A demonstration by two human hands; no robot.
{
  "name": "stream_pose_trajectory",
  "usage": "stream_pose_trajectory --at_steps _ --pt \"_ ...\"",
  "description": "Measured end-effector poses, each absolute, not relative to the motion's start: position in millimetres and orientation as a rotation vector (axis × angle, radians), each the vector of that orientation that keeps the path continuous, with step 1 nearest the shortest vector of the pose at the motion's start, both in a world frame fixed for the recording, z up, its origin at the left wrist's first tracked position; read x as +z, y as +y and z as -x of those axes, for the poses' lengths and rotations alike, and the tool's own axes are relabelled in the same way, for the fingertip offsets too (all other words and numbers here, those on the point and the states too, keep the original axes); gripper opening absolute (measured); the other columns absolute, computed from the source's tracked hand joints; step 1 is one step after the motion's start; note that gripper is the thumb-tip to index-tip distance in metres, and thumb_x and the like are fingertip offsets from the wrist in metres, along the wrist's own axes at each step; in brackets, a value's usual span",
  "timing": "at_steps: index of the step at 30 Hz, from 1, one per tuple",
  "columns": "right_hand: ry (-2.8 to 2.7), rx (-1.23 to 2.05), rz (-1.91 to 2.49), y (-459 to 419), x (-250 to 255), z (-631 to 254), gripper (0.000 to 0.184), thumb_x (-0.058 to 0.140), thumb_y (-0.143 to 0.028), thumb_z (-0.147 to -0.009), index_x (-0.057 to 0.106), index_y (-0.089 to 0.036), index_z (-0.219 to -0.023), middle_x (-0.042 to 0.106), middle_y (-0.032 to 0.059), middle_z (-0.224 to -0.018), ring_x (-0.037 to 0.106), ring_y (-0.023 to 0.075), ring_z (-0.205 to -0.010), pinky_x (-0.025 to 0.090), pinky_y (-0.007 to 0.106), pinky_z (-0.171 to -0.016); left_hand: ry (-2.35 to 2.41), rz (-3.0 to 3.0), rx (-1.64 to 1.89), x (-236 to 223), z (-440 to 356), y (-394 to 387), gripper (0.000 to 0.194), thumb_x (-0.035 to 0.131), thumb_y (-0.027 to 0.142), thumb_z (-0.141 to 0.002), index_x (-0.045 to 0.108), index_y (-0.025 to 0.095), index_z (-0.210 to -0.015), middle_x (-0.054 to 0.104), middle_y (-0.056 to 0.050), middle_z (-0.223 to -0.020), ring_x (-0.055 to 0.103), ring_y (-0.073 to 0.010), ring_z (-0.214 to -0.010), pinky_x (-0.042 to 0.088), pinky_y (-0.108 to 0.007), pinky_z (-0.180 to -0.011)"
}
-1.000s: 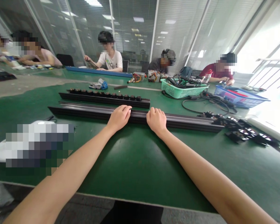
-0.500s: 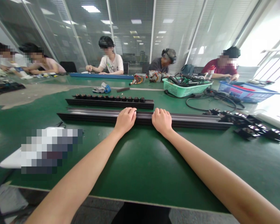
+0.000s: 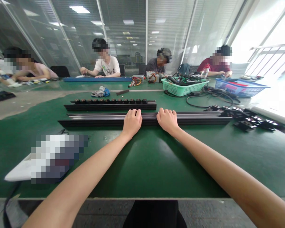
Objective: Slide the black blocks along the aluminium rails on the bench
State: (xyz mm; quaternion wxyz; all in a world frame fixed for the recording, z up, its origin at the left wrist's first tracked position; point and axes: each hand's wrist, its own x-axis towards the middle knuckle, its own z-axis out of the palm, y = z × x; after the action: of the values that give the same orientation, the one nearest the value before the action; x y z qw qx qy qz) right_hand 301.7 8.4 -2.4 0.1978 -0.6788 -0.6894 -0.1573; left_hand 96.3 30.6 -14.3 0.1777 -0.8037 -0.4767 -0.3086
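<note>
Left hand (image 3: 132,123), right hand (image 3: 168,120) on rail (image 3: 99,120)

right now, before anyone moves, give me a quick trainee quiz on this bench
1. True or false: the left bare hand and the right bare hand both rest on the long black metal rail.
2. What lies just beyond that rail? A) a shorter black rail studded with round knobs B) a red toolbox
3. Fill in the blank: the plastic basket heaped with black cables is ____ in colour.

Key: 1 true; 2 A; 3 mint green
</note>
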Motion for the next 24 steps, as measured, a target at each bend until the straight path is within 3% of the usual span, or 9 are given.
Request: stream_pose_trajectory --at_steps 6,11,16,21,24 --pt "-1.987 -0.329 1.850 4.2 2.8 -311.4 0.033 0.041 -0.037 -0.109 0.067 -0.024 -0.126 0.077 0.0106 -0.111 0.067 0.0267 -0.107 0.037 0.037 -0.096 -1.273 2.328 -0.935 -16.3 -87.4 31.7 0.039 0.035 0.021 -0.107 0.065 0.018 -0.132 0.069 -0.012 -0.121 0.065 -0.0263 -0.116 0.043 -0.048 -0.121" --pt "-1.893 -0.325 1.842 7.1 -3.5 -307.7 0.041 0.042 -0.028 -0.107 0.056 -0.018 -0.143 0.077 0.0125 -0.116 0.068 0.0268 -0.112 0.036 0.038 -0.103 -1.246 2.374 -0.921 -16.0 -80.3 30.4 0.044 0.036 0.025 -0.108 0.061 0.018 -0.143 0.068 -0.014 -0.133 0.063 -0.0279 -0.127 0.041 -0.051 -0.123" --pt "-1.833 -0.318 1.870 10.2 -5.7 -306.9 0.036 0.042 -0.025 -0.105 0.059 -0.015 -0.135 0.078 0.0142 -0.112 0.069 0.0264 -0.108 0.039 0.038 -0.103 -1.237 2.396 -0.884 -14.3 -77.4 26.8 0.045 0.037 0.028 -0.109 0.061 0.019 -0.146 0.065 -0.015 -0.143 0.061 -0.0289 -0.134 0.039 -0.054 -0.124" --pt "-1.838 -0.251 1.818 10.1 -4.5 -314.2 0.026 0.047 -0.030 -0.103 0.068 -0.020 -0.113 0.077 0.0117 -0.108 0.069 0.0265 -0.099 0.045 0.034 -0.087 -1.247 2.308 -0.884 -12.1 -81.6 20.7 0.045 0.038 0.030 -0.109 0.061 0.017 -0.146 0.064 -0.017 -0.145 0.058 -0.0316 -0.137 0.027 -0.061 -0.128" --pt "-1.821 -0.206 1.786 8.8 -6.7 -319.3 0.034 0.049 -0.036 -0.105 0.064 -0.018 -0.129 0.077 0.0124 -0.112 0.069 0.0272 -0.102 0.047 0.034 -0.085 -1.257 2.302 -0.869 -10.7 -81.4 17.5 0.044 0.039 0.029 -0.109 0.064 0.019 -0.143 0.067 -0.016 -0.139 0.060 -0.0298 -0.132 0.032 -0.057 -0.126"
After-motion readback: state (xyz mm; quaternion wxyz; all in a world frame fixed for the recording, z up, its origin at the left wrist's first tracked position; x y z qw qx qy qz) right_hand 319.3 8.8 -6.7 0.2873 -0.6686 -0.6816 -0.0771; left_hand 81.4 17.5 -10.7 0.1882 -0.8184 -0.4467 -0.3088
